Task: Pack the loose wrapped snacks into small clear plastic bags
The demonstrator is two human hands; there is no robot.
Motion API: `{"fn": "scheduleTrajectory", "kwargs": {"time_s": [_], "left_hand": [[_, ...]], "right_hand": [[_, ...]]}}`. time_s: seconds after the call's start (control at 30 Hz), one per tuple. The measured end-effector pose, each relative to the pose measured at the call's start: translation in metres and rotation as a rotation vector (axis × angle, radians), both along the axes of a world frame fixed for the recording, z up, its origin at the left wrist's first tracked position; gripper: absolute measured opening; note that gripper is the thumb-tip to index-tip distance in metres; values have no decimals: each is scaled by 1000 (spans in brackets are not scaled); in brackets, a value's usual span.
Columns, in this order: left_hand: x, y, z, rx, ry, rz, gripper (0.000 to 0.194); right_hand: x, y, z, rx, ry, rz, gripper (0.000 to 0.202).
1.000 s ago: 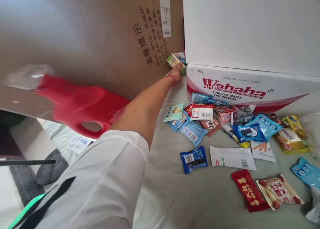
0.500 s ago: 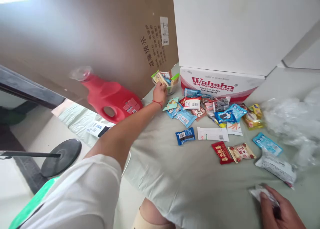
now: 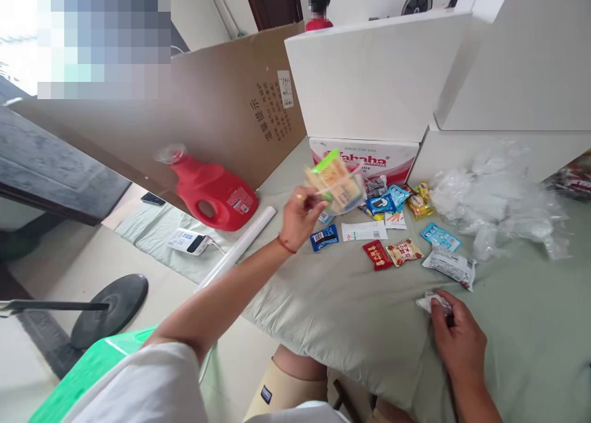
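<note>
My left hand (image 3: 299, 218) grips a clear plastic tub (image 3: 356, 194) with bright green edging and packaged snacks inside. It is lifted, tilted, and partly blurred by motion. Behind and below it lie several small snack packets, some hidden by the tub. A blue packet (image 3: 324, 237) and a white packet (image 3: 364, 231) lie just in front. Closer to me are a red packet (image 3: 377, 255) and a cream packet (image 3: 404, 252). My right hand (image 3: 459, 334) is closed on a small shiny packet (image 3: 431, 302), close to a larger silver-white packet (image 3: 450, 265).
A red jug (image 3: 215, 192) leans by a big cardboard sheet (image 3: 221, 90). A Wahaha carton (image 3: 404, 161) stands under white boxes (image 3: 369, 78). Crumpled clear plastic bags (image 3: 489, 201) lie right. A white tube (image 3: 240, 244) and a power bank (image 3: 187, 241) are left. A person (image 3: 319, 10) is beyond.
My left hand has lifted the tub off the cloth and brought it right and nearer, in front of the packets. My right hand still holds the small packet. The view has tilted up.
</note>
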State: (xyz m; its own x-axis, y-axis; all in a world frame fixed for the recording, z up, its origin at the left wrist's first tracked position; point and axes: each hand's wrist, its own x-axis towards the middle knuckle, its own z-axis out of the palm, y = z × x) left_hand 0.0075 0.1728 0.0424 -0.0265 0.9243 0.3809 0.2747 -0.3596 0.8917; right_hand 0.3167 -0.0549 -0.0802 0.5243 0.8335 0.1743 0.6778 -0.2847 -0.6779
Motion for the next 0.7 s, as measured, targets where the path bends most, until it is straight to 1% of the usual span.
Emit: {"fn": "scheduleTrajectory", "kwargs": {"time_s": [0.03, 0.1, 0.17, 0.23, 0.27, 0.33, 0.4, 0.47, 0.53, 0.63, 0.67, 0.7], "left_hand": [[21, 8, -3, -76, -140, -68, 28], [59, 26, -8, -295, -462, -170, 27], [87, 40, -13, -507, -743, -174, 34], [102, 48, -17, -685, -932, -153, 37], [105, 50, -17, -755, -1002, -155, 37], [104, 52, -13, -834, -1120, -207, 36], [97, 53, -5, -844, -1208, -285, 38], [88, 55, 7, -812, -1247, -331, 40], [80, 56, 19, -765, -1234, -321, 40], [71, 50, 31, -683, -1181, -288, 39], [69, 45, 33, -661, -1159, -286, 38], [68, 38, 34, -647, -1135, -291, 37]], "right_hand": [[0, 0, 1, 5, 4, 4, 65], [-1, -1, 1, 19, 13, 5, 65], [-1, -2, 1, 33, 24, 0, 64], [0, -3, 0, 33, 35, 1, 64], [1, -3, -1, 26, 38, 5, 63], [1, -3, -1, 11, 42, 5, 63], [-2, -1, 1, -5, 70, -2, 63], [-9, 5, 5, -17, 140, 32, 62], [-19, 16, 12, -42, 212, 158, 62], [-30, 34, 27, -122, 243, 390, 71], [-31, 39, 33, -145, 239, 430, 74], [-30, 42, 39, -153, 229, 440, 74]]}}
